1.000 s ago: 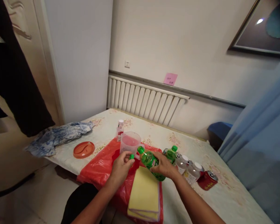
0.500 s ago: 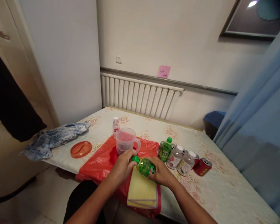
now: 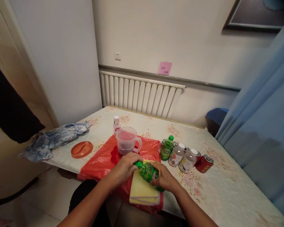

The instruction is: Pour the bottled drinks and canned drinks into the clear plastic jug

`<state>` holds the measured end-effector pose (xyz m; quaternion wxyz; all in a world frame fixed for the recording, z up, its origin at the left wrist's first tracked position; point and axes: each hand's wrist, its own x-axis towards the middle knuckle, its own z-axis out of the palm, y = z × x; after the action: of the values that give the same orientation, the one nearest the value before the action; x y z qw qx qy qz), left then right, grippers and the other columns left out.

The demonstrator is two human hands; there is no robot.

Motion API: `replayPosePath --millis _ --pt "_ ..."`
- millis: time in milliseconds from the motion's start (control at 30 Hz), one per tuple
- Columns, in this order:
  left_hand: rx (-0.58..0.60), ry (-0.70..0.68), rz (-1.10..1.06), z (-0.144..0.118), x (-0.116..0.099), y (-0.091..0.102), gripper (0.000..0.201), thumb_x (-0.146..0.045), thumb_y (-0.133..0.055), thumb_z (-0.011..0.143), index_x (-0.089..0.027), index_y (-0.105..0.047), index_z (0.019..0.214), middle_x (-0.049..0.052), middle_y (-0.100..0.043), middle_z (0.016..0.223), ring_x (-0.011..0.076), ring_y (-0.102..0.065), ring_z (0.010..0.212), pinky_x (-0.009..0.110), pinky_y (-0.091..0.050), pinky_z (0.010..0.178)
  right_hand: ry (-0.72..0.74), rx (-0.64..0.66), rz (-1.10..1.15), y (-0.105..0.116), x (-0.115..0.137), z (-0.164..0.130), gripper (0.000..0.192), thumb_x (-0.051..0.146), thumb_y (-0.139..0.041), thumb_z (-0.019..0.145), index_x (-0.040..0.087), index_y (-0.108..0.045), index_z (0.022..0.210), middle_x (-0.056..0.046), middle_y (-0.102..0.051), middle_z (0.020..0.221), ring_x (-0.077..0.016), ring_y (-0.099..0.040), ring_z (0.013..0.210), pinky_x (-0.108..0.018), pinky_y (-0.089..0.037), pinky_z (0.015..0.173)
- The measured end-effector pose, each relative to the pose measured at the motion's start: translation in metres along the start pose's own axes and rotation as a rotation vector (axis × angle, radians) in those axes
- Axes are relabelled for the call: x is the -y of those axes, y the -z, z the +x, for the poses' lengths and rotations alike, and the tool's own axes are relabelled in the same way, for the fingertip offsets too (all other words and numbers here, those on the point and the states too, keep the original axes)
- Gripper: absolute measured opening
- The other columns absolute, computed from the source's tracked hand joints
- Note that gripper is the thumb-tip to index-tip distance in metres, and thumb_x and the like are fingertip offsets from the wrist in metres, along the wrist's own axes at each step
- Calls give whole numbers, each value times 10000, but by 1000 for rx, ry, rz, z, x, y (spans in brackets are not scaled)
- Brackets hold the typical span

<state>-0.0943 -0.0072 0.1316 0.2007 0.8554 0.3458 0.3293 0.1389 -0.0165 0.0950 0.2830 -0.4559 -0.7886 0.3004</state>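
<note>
A green plastic drink bottle (image 3: 148, 172) lies tilted between my two hands, above a folded yellow cloth (image 3: 143, 190). The fingers of my left hand (image 3: 127, 165) are closed round its green cap (image 3: 139, 164). My right hand (image 3: 164, 178) is wrapped about the bottle's body. Whether the cap is loose I cannot tell. Just beyond my left hand stands a clear plastic measuring jug (image 3: 127, 142), its handle to the right. Under the jug and cloth a red plastic sheet (image 3: 99, 162) is spread.
Right of the jug stand another green bottle (image 3: 166, 149), two clear white-capped bottles (image 3: 186, 161) and red cans (image 3: 204, 164). A small bottle (image 3: 116, 126) is behind the jug. At left lie an orange-red lid (image 3: 81, 149) and a blue-white cloth (image 3: 59, 138). A radiator (image 3: 142, 94) lines the wall.
The view has shifted slightly. Both hands keep their hold on the bottle and cap, with the bottle's lower end now showing more below my right hand.
</note>
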Motion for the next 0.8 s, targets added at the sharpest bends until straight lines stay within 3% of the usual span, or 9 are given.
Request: replayPosePath --millis 300,433,533,800 --pt "-81 85 -64 7 3 -9 445 -138 -617 788 -211 -595 1226 97 -622 1289 250 -550 1217 438 -402 1073 -13 -60 151 -6 -9 -4 665 134 -720 602 243 -637 1252 -44 -656 1134 -258 -584 1063 -379 -442 964" --pt "-139 177 -33 11 -4 -12 298 -251 -581 859 -193 -620 1149 94 -656 1114 239 -602 1059 398 -469 957 -17 -82 131 -6 -12 -6 671 142 -724 602 244 -634 1258 -44 -665 1116 -263 -588 1054 -391 -444 960" --pt "-135 208 -6 14 -9 -13 188 -228 -528 873 -188 -643 1016 71 -649 976 223 -604 940 367 -478 875 -11 -90 112 -5 -10 -7 656 147 -729 596 240 -646 1240 -48 -661 1127 -264 -587 1051 -390 -441 958" --pt "-16 85 -20 19 -11 -11 245 -42 -520 729 -197 -620 890 40 -649 922 212 -571 936 339 -447 854 -44 -98 71 -3 -13 -11 614 141 -724 572 222 -680 1179 -37 -658 1053 -248 -592 964 -356 -462 879"
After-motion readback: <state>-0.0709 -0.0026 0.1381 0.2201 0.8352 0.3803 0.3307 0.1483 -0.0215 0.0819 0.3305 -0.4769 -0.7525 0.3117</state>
